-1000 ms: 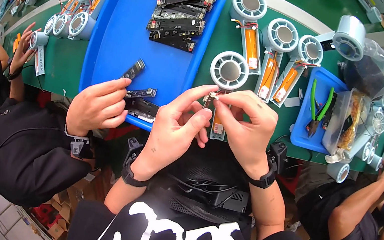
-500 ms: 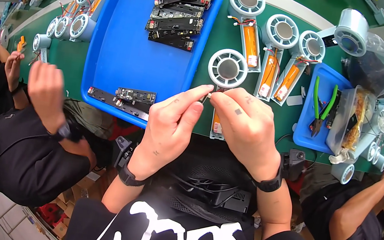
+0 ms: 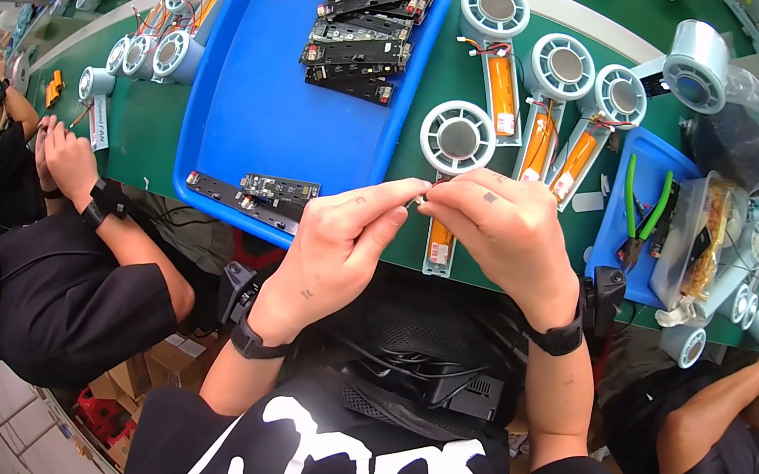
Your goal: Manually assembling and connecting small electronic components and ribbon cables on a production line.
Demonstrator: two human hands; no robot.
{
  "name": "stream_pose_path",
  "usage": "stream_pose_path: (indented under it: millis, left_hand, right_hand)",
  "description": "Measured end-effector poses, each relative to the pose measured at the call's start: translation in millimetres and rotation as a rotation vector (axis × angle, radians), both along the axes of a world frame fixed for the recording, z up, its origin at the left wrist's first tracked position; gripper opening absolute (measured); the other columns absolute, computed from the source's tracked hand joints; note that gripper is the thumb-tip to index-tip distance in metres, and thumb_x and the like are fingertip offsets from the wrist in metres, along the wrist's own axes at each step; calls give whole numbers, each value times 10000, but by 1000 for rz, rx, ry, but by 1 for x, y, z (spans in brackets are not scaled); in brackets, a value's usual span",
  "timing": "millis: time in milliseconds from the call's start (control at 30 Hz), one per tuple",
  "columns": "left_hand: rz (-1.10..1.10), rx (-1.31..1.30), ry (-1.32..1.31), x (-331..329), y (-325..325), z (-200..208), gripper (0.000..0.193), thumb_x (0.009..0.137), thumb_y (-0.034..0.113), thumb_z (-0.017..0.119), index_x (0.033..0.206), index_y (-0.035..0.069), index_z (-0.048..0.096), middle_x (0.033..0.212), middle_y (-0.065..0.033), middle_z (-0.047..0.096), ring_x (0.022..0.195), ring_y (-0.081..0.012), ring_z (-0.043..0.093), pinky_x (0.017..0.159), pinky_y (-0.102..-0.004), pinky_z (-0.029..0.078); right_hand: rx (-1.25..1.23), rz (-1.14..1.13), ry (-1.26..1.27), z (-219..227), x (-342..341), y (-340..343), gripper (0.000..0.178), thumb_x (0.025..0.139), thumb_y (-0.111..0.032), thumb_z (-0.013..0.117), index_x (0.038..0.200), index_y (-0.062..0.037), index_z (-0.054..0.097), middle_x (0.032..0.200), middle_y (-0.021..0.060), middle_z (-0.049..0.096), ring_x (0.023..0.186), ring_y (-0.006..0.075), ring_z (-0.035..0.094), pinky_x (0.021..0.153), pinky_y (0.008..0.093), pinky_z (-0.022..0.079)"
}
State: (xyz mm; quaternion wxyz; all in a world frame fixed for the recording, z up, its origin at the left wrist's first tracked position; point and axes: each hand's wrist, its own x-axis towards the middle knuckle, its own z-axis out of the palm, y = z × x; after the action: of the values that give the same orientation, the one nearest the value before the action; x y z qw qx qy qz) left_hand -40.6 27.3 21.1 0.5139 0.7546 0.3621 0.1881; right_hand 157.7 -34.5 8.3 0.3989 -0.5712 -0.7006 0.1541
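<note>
My left hand and my right hand meet just below a pale blue handheld fan lying on the table. Both pinch with thumb and forefinger, tip to tip. Between the fingertips shows a small white wire connector; how each hand grips it is mostly hidden. The fan's open handle, with an orange battery in it, runs down beneath my right hand. Left of my hands, a few black circuit boards lie at the near edge of a large blue tray.
A pile of circuit boards fills the tray's far right. Several fans with exposed batteries lie beyond my right hand. A smaller blue tray holds green-handled cutters beside a clear plastic box. People work on both sides.
My right hand has shifted slightly right, and the pinched fingertips sit a little lower in view. The whole view has shifted slightly. The left neighbour's raised hand has dropped to the table.
</note>
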Motion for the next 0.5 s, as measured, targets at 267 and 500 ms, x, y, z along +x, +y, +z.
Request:
stream_pose_path:
  millis: [267, 500]
  left_hand:
    - [101, -175, 24, 8, -8, 6, 254, 994, 37, 596, 1238, 10, 663, 925, -138, 722, 776, -206, 706, 686, -320, 543]
    - [231, -363, -223, 21, -18, 17, 276, 1022, 48, 566, 1290, 30, 634, 884, -46, 654, 607, -81, 579, 550, -253, 506]
  right_hand:
    - [74, -38, 111, -2, 2, 4, 173, 787, -53, 819, 929, -42, 722, 810, 62, 726, 685, 210, 708, 591, 293, 543]
    - [-137, -304, 469, 33, -27, -41, 434, 813, 32, 771, 1221, 2, 625, 972, 99, 720, 790, 149, 713, 663, 258, 558]
